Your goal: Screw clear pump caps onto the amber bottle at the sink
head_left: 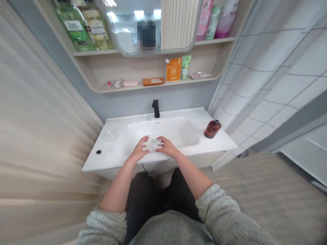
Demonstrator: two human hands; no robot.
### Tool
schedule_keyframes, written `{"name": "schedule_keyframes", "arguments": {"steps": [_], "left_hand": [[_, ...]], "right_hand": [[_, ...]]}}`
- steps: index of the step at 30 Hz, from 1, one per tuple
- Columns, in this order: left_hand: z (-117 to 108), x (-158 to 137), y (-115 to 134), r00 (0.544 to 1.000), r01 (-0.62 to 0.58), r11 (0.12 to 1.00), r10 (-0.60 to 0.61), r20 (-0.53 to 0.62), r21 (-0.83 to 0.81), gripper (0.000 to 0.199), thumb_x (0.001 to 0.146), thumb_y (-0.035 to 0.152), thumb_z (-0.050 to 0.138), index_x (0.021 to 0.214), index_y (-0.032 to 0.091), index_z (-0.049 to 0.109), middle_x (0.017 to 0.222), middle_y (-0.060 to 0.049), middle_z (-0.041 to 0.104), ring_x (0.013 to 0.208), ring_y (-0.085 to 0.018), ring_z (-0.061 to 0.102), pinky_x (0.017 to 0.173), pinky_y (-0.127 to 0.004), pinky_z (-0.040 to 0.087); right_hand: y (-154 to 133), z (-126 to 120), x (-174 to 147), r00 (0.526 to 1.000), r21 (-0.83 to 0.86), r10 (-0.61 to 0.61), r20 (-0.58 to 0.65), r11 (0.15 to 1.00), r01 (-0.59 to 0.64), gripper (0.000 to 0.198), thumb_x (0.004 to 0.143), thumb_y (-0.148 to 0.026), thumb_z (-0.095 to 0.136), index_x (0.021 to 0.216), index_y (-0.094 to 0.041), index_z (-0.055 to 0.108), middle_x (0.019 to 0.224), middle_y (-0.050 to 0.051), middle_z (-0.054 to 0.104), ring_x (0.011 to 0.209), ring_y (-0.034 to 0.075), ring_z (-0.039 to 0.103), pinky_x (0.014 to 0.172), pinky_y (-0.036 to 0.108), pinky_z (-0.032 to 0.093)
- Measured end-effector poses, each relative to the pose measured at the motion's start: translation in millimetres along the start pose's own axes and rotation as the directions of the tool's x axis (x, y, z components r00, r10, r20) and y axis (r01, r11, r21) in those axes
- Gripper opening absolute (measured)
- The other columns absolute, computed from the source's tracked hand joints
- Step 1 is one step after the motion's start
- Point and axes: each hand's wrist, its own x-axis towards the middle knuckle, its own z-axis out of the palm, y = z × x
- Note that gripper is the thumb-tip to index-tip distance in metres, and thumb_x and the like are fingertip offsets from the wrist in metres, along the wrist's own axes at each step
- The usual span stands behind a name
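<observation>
Over the front part of the white sink basin (176, 126), both hands are round a small clear plastic container (154, 145). My right hand (167, 147) grips its right side, with thumb and fingers at opposite edges. On the left side, my left hand (138, 149) has its thumb and fingers curved round a faint see-through part of it. Whether this is one piece or two I cannot tell. Behind the basin stands a black faucet (156, 109).
A brown bottle (212, 129) stands on the right of the countertop (201, 117). To the left lie a small black round piece (98, 152) and faint clear trays (111, 135). The shelf (102, 89) above holds an orange pouch (174, 69), a green tube (185, 67) and several small items.
</observation>
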Motion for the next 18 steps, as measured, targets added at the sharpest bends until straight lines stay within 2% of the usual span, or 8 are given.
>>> {"name": "schedule_keyframes", "arguments": {"steps": [3,6,10,18], "left_hand": [[11,14,-5,0.992,0.061,0.997,-0.055,0.111,-0.047,0.085,0.067,0.017,0.083,0.149,0.025,0.062,0.163,-0.018,0.062,0.15,-0.036,0.061,0.114,-0.051,0.058],[15,17,-8,0.99,0.06,0.998,-0.055,0.13,-0.035,0.078,0.068,0.024,0.09,0.141,0.023,0.065,0.144,-0.014,0.073,0.133,-0.034,0.071,0.108,-0.049,0.062],[21,17,-7,0.992,0.03,0.998,-0.023,0.128,-0.057,0.072,0.068,0.035,0.098,0.131,0.023,0.066,0.123,-0.009,0.078,0.108,-0.028,0.077,0.099,-0.044,0.064],[29,21,-2,0.999,-0.005,0.998,0.008,0.051,-0.064,0.067,0.068,0.042,0.101,0.124,0.025,0.068,0.116,-0.006,0.08,0.107,-0.027,0.077,0.101,-0.044,0.061]], "right_hand": [[-3,1,-1,1.0,0.008,-0.004,-0.019,1.0,0.004,0.084,0.055,-0.05,0.11,0.126,-0.026,0.071,0.128,0.008,0.071,0.107,0.027,0.072,0.096,0.044,0.064],[-6,0,0,0.999,-0.005,-0.024,-0.028,1.0,0.024,0.087,0.053,-0.054,0.111,0.125,-0.026,0.071,0.132,0.01,0.069,0.113,0.029,0.071,0.101,0.046,0.062],[-8,-2,1,0.997,-0.007,-0.072,-0.006,0.997,0.072,0.086,0.055,-0.056,0.111,0.127,-0.027,0.073,0.141,0.011,0.066,0.125,0.032,0.068,0.106,0.046,0.061],[-10,-1,-1,1.0,0.077,-0.016,-0.003,0.997,0.016,0.103,0.063,-0.054,0.108,0.155,-0.032,0.066,0.164,0.014,0.059,0.138,0.035,0.066,0.111,0.048,0.062]]}}
